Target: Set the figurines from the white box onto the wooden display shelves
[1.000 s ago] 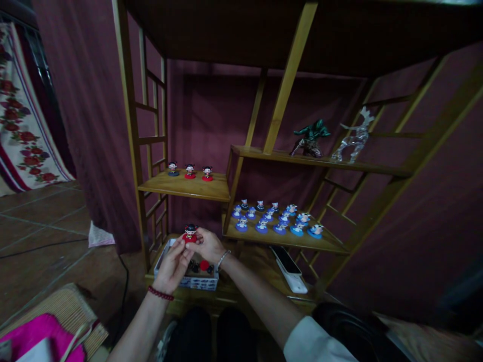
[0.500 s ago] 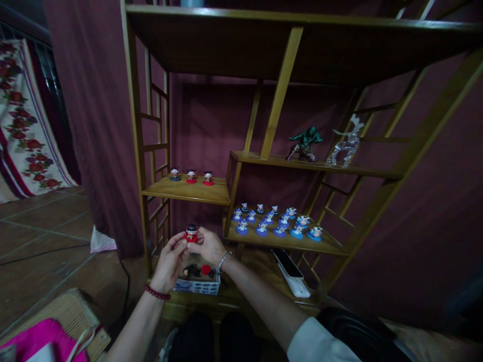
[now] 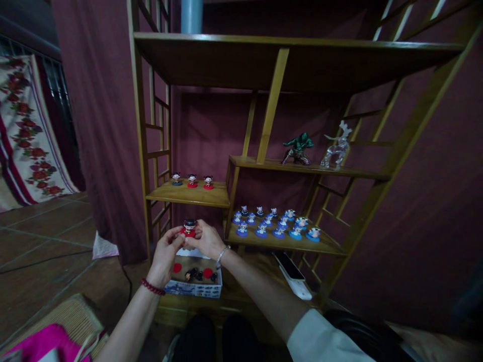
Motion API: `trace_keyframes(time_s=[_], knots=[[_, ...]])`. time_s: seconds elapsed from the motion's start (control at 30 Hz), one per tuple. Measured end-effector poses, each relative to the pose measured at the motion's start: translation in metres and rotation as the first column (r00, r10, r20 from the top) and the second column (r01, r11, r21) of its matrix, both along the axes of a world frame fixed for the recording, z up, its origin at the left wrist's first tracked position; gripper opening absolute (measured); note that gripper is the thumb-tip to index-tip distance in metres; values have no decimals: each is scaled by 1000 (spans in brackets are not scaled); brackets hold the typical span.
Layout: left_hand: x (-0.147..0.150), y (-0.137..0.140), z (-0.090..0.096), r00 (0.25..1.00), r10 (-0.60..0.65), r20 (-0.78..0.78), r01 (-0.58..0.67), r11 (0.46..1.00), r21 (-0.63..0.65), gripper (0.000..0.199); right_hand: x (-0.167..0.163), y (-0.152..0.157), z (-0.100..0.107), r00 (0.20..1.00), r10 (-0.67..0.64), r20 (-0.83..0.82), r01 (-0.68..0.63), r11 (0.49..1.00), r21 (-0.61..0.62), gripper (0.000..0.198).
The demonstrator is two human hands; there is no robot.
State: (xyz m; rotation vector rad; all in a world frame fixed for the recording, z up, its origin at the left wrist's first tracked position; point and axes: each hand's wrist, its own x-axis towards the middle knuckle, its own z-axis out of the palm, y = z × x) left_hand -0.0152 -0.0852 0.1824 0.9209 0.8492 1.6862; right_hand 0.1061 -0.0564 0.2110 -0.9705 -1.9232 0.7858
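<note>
Between my two hands is a small doll figurine [image 3: 189, 228] with black hair buns and a red base, held upright. My left hand [image 3: 168, 251] pinches its base from the left, and my right hand [image 3: 207, 242] grips it from the right. Below them sits an open cardboard box [image 3: 194, 288] with red discs [image 3: 208, 273] and several dark figurine pieces [image 3: 193, 274] inside. Three similar doll figurines [image 3: 192, 181] stand in a row on the left wooden shelf [image 3: 188, 195], one on a dark base and two on red.
On the lower right shelf [image 3: 287, 244] stand several purple, blue and black-based figurines [image 3: 261, 230]. Above them are a green warrior statue [image 3: 299, 148] and a clear deer ornament [image 3: 337, 147]. A phone [image 3: 289, 265] lies on a white object at the bottom. A shelf upright [image 3: 141, 151] borders the left side.
My view has tilted up slightly, showing more of the top shelf. Both hands still hold the doll figurine, slightly higher, and more of the box shows below.
</note>
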Motion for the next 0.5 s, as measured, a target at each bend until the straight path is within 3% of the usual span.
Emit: trace_keyframes(time_s=[0.2,0.5], knots=[[-3,-1,12,998,28,-56,-27,999,26,42,-1,-9,20,1000,-13,10,12,998,59,29],[2,-3,48,993,82,-83,-76,994,76,41,3,-4,44,1000,2,-24,1,993,117,31]])
